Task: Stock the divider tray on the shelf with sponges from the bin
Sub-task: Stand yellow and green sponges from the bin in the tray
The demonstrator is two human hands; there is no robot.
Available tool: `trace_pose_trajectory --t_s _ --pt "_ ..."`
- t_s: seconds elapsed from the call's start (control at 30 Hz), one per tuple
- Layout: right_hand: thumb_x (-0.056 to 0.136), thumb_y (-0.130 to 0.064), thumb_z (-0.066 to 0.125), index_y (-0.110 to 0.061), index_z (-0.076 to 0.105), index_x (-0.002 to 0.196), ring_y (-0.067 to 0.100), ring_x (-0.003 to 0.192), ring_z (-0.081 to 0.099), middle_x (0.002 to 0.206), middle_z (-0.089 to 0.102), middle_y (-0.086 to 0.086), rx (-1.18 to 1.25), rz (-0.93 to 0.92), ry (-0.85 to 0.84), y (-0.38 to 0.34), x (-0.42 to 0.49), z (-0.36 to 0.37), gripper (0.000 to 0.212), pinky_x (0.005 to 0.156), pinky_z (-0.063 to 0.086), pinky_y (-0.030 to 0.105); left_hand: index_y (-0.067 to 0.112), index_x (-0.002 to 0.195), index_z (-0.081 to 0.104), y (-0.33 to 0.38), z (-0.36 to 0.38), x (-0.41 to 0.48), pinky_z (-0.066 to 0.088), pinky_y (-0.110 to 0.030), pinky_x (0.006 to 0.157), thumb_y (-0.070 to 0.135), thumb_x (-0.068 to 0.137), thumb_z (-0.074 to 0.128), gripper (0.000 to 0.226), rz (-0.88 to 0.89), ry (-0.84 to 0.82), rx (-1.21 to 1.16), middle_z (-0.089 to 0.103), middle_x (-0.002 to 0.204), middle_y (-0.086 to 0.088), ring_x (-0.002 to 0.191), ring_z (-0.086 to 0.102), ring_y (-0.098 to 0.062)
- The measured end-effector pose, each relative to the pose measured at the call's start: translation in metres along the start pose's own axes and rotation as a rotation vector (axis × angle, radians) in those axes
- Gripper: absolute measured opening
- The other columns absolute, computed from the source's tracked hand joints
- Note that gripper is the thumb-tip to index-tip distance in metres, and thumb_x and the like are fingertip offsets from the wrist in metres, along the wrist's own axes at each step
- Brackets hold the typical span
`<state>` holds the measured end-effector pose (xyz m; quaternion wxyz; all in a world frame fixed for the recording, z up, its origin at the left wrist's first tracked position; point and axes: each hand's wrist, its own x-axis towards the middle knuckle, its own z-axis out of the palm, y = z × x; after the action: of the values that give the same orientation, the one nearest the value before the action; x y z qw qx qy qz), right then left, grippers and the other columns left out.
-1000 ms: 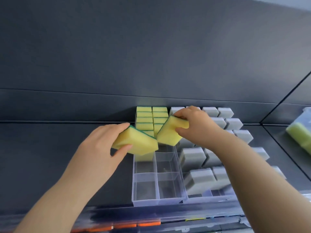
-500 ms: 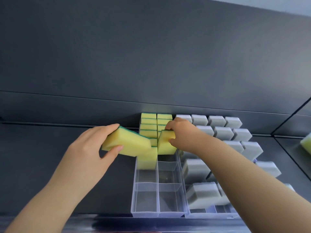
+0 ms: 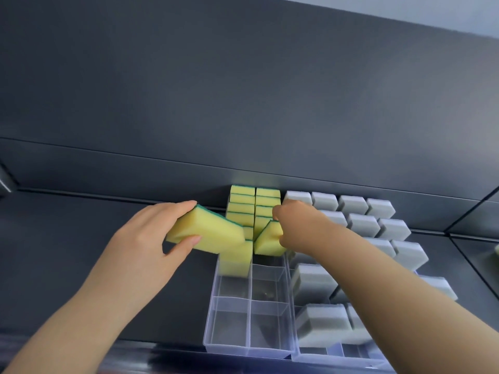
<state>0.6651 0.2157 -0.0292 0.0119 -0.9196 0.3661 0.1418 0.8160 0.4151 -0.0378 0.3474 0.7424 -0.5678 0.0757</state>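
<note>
Fingers [image 3: 172,209] of the left hand [image 3: 140,244] clasp a raised sponge [image 3: 208,233]; right hand [image 3: 299,228] grips another sponge [image 3: 270,240] at the tray [image 3: 232,346].

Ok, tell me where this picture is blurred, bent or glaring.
Head view: the near grey sponges and the bottom of the yellow sponge standing in the clear tray are smeared; head view: the back edge of the shelf bows with the wide lens; head view: soft even light, no hard glare, faint sheen on the tray walls.
</note>
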Motion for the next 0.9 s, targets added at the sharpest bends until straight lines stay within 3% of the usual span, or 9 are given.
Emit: trace_pose_trajectory --t_s 0.1,0.2,0.3,0.4,0.57,0.7,0.9 --pt "0.080 0.003 0.048 -0.015 0.041 0.091 0.021 0.077 0.038 0.084 0.040 0.002 -0.052 -0.002 0.029 -0.005 0.000 0.000 0.022 0.045 0.025 0.024 0.014 0.117 0.063 0.002 0.002 -0.002 0.026 -0.002 0.092 0.032 0.078 0.070 0.044 -0.007 -0.005 -0.006 0.063 0.107 0.003 0.100 0.049 -0.005" --pt "0.080 0.005 0.050 -0.014 0.035 0.088 0.022 0.076 0.039 0.071 0.029 -0.002 -0.093 -0.027 0.062 -0.009 0.004 0.004 0.025 0.044 0.023 0.026 0.014 0.118 0.063 0.003 0.003 -0.003 0.026 -0.003 0.092 0.031 0.075 0.065 0.046 -0.004 0.000 -0.007 0.063 0.108 0.003 0.100 0.050 -0.005" --pt "0.081 0.002 0.056 -0.010 0.046 0.099 0.027 0.088 0.051 0.090 0.047 0.003 -0.117 -0.086 0.079 -0.009 0.011 0.013 0.024 0.054 0.035 0.029 0.015 0.118 0.062 0.003 0.005 -0.005 0.030 -0.008 0.092 0.033 0.080 0.070 0.043 0.005 0.017 0.008 0.063 0.108 0.004 0.101 0.050 -0.005" --pt "0.082 -0.002 0.063 -0.005 0.046 0.111 0.029 0.099 0.054 0.109 0.051 0.011 -0.144 -0.146 0.107 -0.010 0.018 0.021 0.034 0.063 0.038 0.033 0.015 0.118 0.062 0.004 0.008 -0.007 0.031 -0.008 0.091 0.031 0.077 0.069 0.044 0.016 0.024 0.015 0.062 0.107 0.007 0.100 0.050 -0.004" --pt "0.083 -0.016 0.067 -0.008 0.045 0.119 0.030 0.103 0.054 0.113 0.052 0.011 -0.052 -0.205 0.027 -0.005 0.018 0.023 0.043 0.069 0.046 0.035 0.017 0.117 0.062 0.006 0.015 -0.005 0.044 -0.014 0.075 0.036 0.081 0.069 0.041 0.040 0.024 -0.001 0.063 0.107 0.007 0.098 0.050 -0.003" --pt "0.085 -0.013 0.063 -0.019 0.044 0.129 0.027 0.105 0.055 0.123 0.053 0.005 0.120 -0.211 -0.022 0.007 0.016 0.017 0.048 0.079 0.050 0.035 0.017 0.117 0.062 0.008 0.022 0.008 0.037 -0.017 0.087 0.028 0.077 0.069 0.042 0.071 0.010 0.006 0.063 0.108 0.005 0.099 0.050 -0.005" --pt "0.084 -0.009 0.057 -0.020 0.052 0.125 0.018 0.110 0.054 0.125 0.056 0.000 0.299 -0.156 0.146 0.031 -0.001 -0.008 0.043 0.093 0.045 0.031 0.017 0.116 0.064 0.031 0.039 0.041 0.038 -0.015 0.083 0.026 0.074 0.076 0.045 0.180 -0.043 0.018 0.063 0.107 0.005 0.098 0.046 -0.005"
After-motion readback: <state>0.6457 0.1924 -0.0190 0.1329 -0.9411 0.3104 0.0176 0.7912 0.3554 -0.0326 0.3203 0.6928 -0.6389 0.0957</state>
